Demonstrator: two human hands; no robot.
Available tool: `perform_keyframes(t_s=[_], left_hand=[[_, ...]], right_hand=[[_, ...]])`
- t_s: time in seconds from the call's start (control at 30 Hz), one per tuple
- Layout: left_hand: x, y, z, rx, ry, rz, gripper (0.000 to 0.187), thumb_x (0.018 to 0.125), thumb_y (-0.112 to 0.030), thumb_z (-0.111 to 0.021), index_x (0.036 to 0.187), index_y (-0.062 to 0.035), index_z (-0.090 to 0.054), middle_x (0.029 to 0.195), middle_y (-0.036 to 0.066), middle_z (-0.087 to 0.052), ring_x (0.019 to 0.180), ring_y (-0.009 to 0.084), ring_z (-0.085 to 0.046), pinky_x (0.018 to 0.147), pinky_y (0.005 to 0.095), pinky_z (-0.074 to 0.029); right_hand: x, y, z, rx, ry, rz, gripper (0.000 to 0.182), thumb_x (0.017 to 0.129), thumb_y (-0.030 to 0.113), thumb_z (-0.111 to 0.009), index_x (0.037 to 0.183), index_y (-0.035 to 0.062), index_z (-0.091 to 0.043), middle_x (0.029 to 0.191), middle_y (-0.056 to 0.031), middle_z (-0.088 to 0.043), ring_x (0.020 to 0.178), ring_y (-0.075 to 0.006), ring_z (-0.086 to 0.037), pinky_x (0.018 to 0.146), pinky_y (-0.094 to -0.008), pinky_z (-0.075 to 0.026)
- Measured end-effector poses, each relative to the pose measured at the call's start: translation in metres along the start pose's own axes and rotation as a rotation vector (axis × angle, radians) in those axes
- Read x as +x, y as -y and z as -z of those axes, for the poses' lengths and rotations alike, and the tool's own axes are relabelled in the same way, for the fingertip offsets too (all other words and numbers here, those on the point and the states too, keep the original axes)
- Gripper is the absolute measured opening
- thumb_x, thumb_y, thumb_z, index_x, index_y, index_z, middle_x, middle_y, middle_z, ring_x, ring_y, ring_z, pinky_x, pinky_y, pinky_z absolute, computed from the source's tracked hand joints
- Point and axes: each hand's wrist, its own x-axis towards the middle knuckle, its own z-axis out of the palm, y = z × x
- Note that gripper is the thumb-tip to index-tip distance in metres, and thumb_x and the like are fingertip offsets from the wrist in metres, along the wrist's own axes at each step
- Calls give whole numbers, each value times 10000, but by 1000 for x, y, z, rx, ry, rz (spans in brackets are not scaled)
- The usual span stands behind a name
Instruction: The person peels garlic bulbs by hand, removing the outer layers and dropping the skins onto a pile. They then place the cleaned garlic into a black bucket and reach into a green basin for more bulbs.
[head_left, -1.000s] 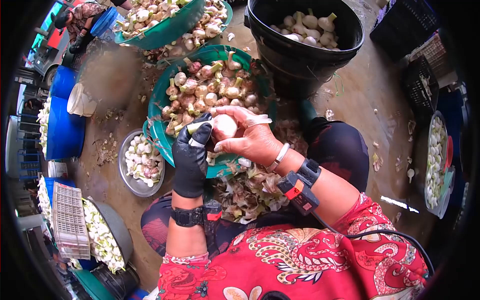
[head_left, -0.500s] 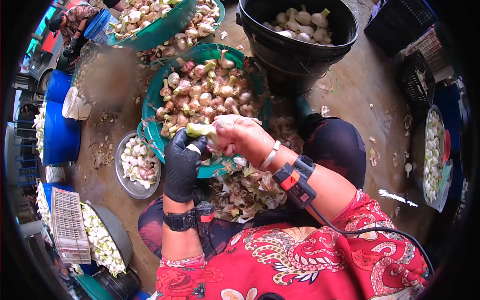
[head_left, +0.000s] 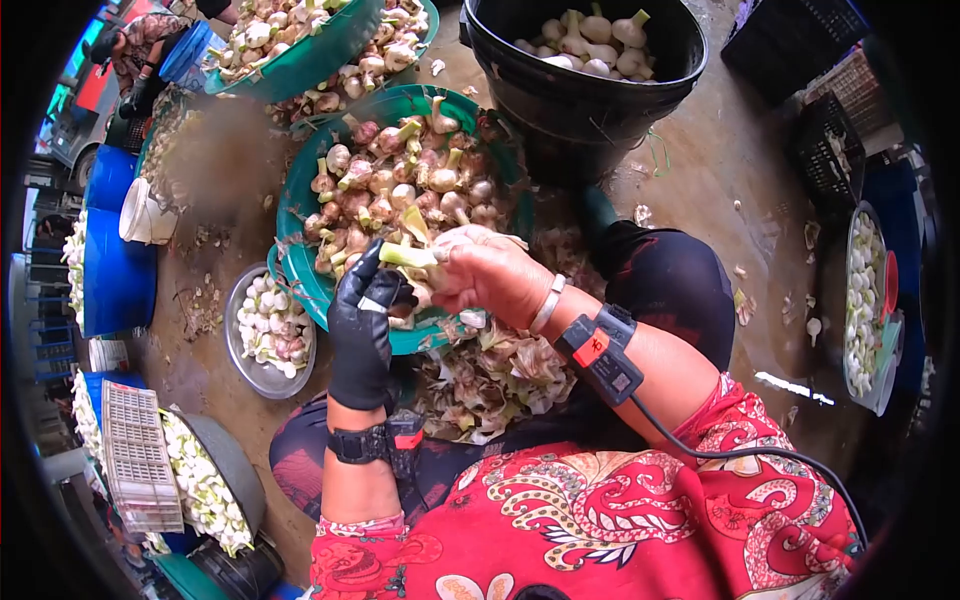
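My left hand (head_left: 362, 325), in a black glove, curls its fingers at the left side of a garlic bulb (head_left: 410, 257) with a thick pale-green stem. A small whitish piece shows at the glove's fingers; I cannot make out what it is. From the right, my bare right hand (head_left: 485, 278) pinches the same bulb, mostly covering its body. A strip of yellowish skin (head_left: 416, 224) sticks up beside the stem. Both hands are over the near rim of a green basin (head_left: 295, 215) heaped with unpeeled garlic (head_left: 400, 185). Peeled-off skins (head_left: 490, 385) lie below my hands.
A metal bowl of white garlic (head_left: 270, 325) stands to the left. A black bucket (head_left: 590, 125) with cleaned bulbs is ahead. More garlic fills another green basin (head_left: 330, 50), a grey tub (head_left: 215, 480) and a tray (head_left: 865, 300). A co-worker (head_left: 140, 55) sits far left.
The left fingers have loosened and spread somewhat around the stem. A strip of skin now stands away from the bulb. The view has shifted slightly.
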Motion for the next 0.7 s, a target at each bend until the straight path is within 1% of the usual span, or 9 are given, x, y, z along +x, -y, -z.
perform_keyframes(t_s=[0.13,0.2,0.27,0.3,0.43,0.53,0.6,0.63,0.7], left_hand=[[0,-5,-14,-220,-29,-64,365,864,-46,-599,1216,16,-520,1014,60,-620,830,130,-606,725,257,-500],[1,-6,-10,-338,-92,-19,332,850,-33,-616,1169,21,-546,975,71,-638,812,135,-614,712,262,-500],[1,-15,-7,-228,-21,-5,336,838,-31,-630,1160,19,-545,966,77,-642,811,130,-611,707,262,-499],[0,-14,-8,-152,-36,-44,295,829,-31,-641,1112,15,-571,914,61,-648,769,115,-608,681,251,-497],[-3,-26,-13,101,-39,-22,197,818,-36,-655,1008,4,-621,792,30,-647,658,84,-590,617,230,-481],[2,-19,-3,-68,-44,74,204,806,-23,-652,1006,5,-622,832,42,-644,702,98,-598,627,238,-482],[10,-13,6,651,45,-606,188,861,-24,-559,1036,5,-622,967,74,-638,841,164,-617,690,280,-503],[16,5,22,622,60,-460,199,885,-33,-532,1062,-4,-617,976,81,-640,871,167,-619,720,291,-508],[18,24,44,445,-10,-121,246,948,-151,-487,1145,-43,-588,1031,79,-640,934,171,-614,788,331,-508]], right_hand=[[-3,-2,-21,-1081,-191,554,605,744,153,-755,1232,50,-412,1011,-84,-597,902,-165,-599,763,-300,-520],[1,-10,-16,-820,-144,488,651,764,168,-752,1288,52,-382,1023,-81,-599,907,-160,-599,773,-321,-517],[2,2,-12,-127,-52,66,676,795,211,-730,1327,51,-346,1021,-84,-600,903,-165,-608,770,-344,-524],[0,18,-12,20,100,-85,529,827,212,-688,1254,36,-432,991,-79,-605,853,-168,-614,739,-343,-528],[10,8,-11,39,-156,-197,191,867,157,-626,998,21,-598,880,-42,-618,697,-146,-597,692,-283,-502],[17,-3,-16,-457,-186,320,114,897,96,-579,939,7,-637,819,-18,-611,684,-110,-576,649,-261,-476],[16,2,-23,-968,-184,852,119,882,68,-580,969,3,-628,765,-50,-595,695,-152,-585,633,-290,-465],[11,7,-29,-1132,-187,938,88,820,61,-581,890,27,-620,744,-154,-567,712,-349,-558,647,-386,-452],[-3,16,-37,-1217,-80,1025,145,826,37,-562,962,23,-608,751,-139,-560,702,-338,-568,659,-371,-459]])
